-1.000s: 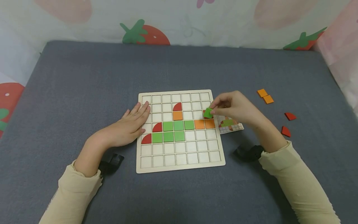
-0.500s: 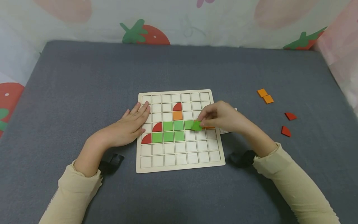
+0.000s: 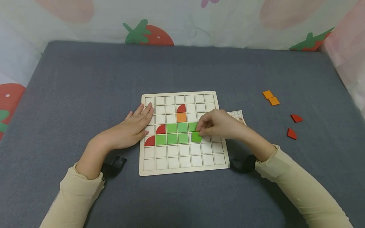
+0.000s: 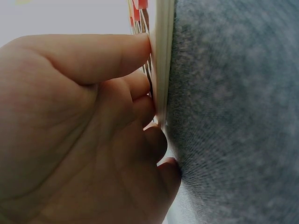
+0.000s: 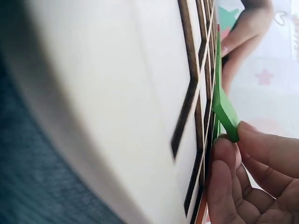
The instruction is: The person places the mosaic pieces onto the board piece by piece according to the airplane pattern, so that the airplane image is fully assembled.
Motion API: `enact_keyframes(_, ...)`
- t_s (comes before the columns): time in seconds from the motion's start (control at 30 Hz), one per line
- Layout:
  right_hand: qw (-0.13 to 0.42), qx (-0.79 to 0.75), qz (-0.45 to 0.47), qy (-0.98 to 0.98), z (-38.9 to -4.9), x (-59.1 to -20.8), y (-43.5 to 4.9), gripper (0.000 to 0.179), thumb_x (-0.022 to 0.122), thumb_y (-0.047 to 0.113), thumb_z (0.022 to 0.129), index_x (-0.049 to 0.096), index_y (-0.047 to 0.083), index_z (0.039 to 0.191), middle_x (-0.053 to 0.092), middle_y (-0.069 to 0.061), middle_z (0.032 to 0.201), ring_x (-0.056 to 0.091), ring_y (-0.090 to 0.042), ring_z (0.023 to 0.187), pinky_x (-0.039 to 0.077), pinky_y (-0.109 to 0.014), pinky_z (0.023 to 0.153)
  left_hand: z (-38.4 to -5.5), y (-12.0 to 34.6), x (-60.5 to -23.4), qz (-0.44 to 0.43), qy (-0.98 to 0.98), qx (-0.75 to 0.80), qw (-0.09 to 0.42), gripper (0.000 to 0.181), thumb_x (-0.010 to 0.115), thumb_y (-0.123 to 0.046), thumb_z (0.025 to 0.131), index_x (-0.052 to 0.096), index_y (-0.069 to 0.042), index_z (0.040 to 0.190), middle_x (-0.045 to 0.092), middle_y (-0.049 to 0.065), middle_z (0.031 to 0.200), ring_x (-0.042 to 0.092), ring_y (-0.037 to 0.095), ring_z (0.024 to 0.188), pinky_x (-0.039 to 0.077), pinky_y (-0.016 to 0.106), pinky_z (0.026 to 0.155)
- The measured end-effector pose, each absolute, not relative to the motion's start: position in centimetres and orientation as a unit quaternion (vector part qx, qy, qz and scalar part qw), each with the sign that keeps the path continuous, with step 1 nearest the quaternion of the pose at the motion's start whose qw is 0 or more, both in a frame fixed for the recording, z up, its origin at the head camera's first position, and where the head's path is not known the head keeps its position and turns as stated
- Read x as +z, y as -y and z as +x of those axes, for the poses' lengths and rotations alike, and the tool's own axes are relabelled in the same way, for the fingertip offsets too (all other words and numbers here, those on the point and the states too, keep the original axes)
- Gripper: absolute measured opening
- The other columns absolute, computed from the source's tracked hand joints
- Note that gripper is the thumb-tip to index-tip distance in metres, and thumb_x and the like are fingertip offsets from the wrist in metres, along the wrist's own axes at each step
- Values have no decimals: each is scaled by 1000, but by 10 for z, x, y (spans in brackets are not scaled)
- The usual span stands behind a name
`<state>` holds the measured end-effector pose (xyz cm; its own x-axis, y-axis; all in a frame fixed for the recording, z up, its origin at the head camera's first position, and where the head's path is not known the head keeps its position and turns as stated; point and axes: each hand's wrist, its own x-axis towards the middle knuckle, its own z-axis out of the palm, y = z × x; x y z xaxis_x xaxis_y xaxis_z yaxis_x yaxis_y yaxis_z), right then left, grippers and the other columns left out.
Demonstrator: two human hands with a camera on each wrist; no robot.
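A pale wooden grid board (image 3: 183, 167) lies on the table. My left hand (image 3: 126, 131) rests with spread fingers on its left border; in the left wrist view the thumb (image 4: 126, 56) lies on the board's edge. My right hand (image 3: 222, 125) pinches a green square tile (image 3: 196, 137) between thumb and finger, over the cell right of the lower green row. The right wrist view shows this tile (image 5: 226, 119) tilted, its far edge down at the grid. Green squares (image 3: 171, 128), an orange square (image 3: 181, 117) and red quarter-circles (image 3: 149, 141) sit in cells. My right hand hides some cells.
Two orange squares (image 3: 274, 101) and two red quarter-circle pieces (image 3: 291, 133) lie on the grey cloth at the right. A patterned card (image 3: 236, 114) sticks out from the board's right side, partly under my right hand. A strawberry-print curtain (image 3: 228, 25) hangs behind the table.
My right hand has carried the green tile left and toward me, from the board's right edge to beside the lower green row. My left hand has stayed in place.
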<state>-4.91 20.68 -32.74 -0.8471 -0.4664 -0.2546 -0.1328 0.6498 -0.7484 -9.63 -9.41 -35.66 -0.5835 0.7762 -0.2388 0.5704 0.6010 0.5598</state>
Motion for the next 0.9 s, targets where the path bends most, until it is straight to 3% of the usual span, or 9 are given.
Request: enact_keyframes(0.9, 205, -364, -175, -892, -49, -327, -202, 6, 73, 2, 80, 73, 4, 85, 69, 0, 77, 60, -10, 70, 49, -28, 67, -95, 95, -355, 384, -864, 217, 245, 63, 39, -14, 100, 5, 3, 149, -2, 18, 157, -11, 34, 142, 1, 58, 109)
